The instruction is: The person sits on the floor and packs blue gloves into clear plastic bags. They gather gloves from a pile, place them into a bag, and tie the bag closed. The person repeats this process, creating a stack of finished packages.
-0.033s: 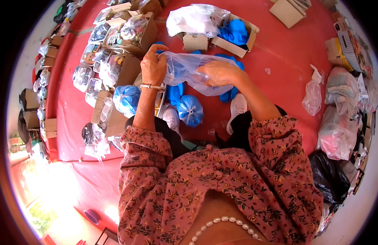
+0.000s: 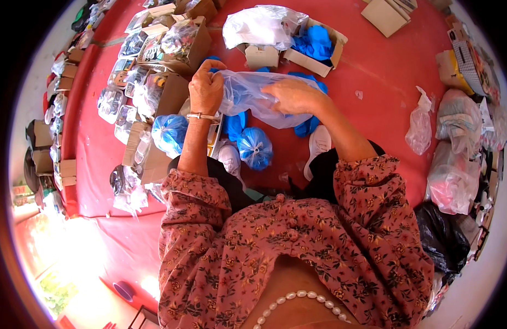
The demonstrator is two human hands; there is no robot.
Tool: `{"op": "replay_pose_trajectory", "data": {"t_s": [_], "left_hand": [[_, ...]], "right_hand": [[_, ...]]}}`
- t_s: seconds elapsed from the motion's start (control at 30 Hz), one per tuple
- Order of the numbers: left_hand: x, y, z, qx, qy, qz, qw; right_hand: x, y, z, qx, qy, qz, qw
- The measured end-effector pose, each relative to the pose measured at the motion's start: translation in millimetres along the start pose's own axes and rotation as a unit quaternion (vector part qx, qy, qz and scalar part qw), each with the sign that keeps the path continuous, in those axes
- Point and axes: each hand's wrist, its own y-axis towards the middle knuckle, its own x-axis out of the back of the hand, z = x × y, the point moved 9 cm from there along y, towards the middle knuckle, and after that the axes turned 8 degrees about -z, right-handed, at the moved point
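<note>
Stretched between my hands is a clear plastic bag [image 2: 245, 90], held above the red floor. My left hand [image 2: 206, 90] is closed on the bag's left end, with a bit of blue material showing beyond the fingers. My right hand [image 2: 297, 97] has its fingers bent against the middle of the bag; its fingertips are partly hidden in the plastic. Loose blue pieces [image 2: 235, 126] lie below and behind the bag. Two blue bundles in tied clear bags sit close by: one bundle [image 2: 255, 148] between my feet, another bundle [image 2: 170, 134] left of my left wrist.
Ahead, an open cardboard box [image 2: 318, 66] holds blue pieces beside a white plastic-wrapped bundle [image 2: 261, 27]. Cardboard boxes [image 2: 196, 46] with bagged goods line the left. On the right lie an empty-looking clear bag [image 2: 419, 126], filled bags [image 2: 456, 175] and a black bag [image 2: 441, 236].
My right hand has shifted slightly left and up along the plastic bag. The left hand keeps its hold in the same place.
</note>
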Motion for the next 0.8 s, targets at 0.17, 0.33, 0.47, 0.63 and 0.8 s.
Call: {"op": "replay_pose_trajectory", "data": {"t_s": [0.17,0.33,0.47,0.63,0.8], "left_hand": [[-39.0,-12.3,-6.7,0.104,-0.23,0.183,0.95],[-46.9,-36.5,-23.1,0.122,-0.299,0.258,0.911],[-18.3,-21.2,-3.7,0.057,-0.223,0.225,0.947],[-18.5,-23.3,-5.8,-0.077,-0.029,0.207,0.975],[-34.7,-36.4,21.8,-0.212,0.271,0.223,0.912]], "right_hand": [[18.0,10.1,10.8,0.031,0.224,-0.163,0.96],[-37.4,6.6,14.1,-0.017,-0.028,-0.068,0.997],[-27.3,-14.6,-14.5,-0.092,-0.186,0.057,0.977],[-32.1,-24.7,-26.8,-0.099,-0.256,0.049,0.96],[-29.2,-33.4,-36.9,-0.163,-0.279,0.069,0.944]]}}
